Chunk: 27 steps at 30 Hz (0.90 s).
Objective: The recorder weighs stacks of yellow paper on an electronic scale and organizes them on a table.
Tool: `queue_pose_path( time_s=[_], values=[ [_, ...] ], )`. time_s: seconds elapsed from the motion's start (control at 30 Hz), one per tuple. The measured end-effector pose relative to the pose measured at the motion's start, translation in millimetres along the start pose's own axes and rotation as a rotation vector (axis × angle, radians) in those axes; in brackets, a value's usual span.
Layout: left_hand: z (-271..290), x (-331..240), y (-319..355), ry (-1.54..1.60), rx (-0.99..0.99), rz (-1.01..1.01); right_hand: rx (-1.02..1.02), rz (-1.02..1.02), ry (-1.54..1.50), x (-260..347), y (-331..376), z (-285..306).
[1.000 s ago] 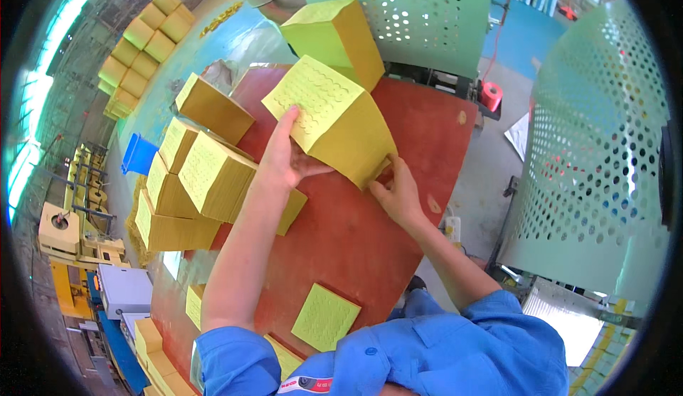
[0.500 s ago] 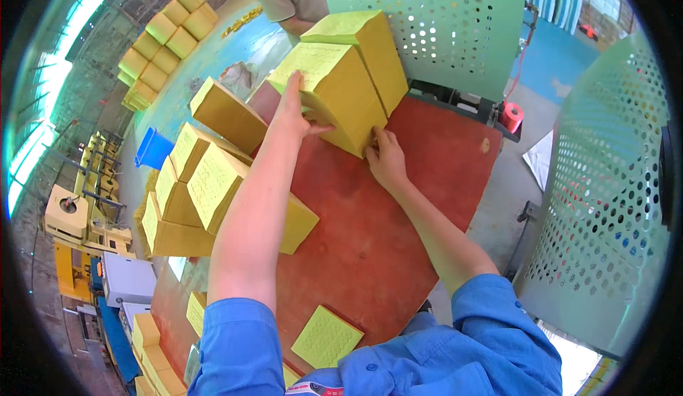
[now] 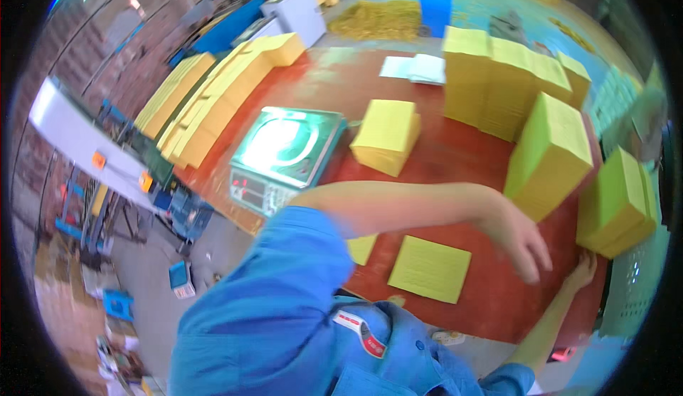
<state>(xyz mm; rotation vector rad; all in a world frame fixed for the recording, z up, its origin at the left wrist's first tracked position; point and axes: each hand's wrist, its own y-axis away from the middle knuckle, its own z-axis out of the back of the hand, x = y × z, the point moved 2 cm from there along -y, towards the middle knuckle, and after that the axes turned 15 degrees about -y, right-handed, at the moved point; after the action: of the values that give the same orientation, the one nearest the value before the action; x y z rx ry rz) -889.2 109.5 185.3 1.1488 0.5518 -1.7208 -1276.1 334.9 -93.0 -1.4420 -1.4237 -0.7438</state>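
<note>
Left hand [image 3: 523, 236] hangs open and empty over the red table [image 3: 462, 161], beside a tilted yellow box [image 3: 549, 155]; right hand [image 3: 585, 268] presses open-palmed under another box [image 3: 615, 200] at the table's far right edge. That box may slip off, though contact is blurred. Free room lies around the flat yellow sheet [image 3: 429, 268].

Yellow boxes [image 3: 498, 83] stand stacked at the far side of the red surface [image 3: 455, 154], with one small yellow box [image 3: 386, 136] lying apart beside the scale's glowing green screen [image 3: 277, 143]. A flat yellow sheet [image 3: 429, 268] lies near the edge. A white-and-red label [image 3: 366, 330] sits on the blue shirt.
</note>
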Motion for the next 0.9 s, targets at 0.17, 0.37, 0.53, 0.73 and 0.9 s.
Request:
queue_pose_path(
  time_s=[0.17,0.37,0.53,0.73,0.9],
  values=[
    [-11,52,332,0.197,-0.725,0.268,0.042,-0.021,-0.138,90,121,-137],
    [-55,121,673,0.577,-1.514,0.570,1.191,-0.046,-0.248,180,517,-411],
    [-16,192,824,0.163,-1.649,0.956,1.852,-0.807,-0.465,108,817,-519],
    [55,272,891,-0.585,-1.400,1.081,1.877,0.117,0.024,44,938,-599],
    [200,344,893,-1.165,-1.217,1.073,1.727,0.013,0.167,38,940,-613]
  ],
)
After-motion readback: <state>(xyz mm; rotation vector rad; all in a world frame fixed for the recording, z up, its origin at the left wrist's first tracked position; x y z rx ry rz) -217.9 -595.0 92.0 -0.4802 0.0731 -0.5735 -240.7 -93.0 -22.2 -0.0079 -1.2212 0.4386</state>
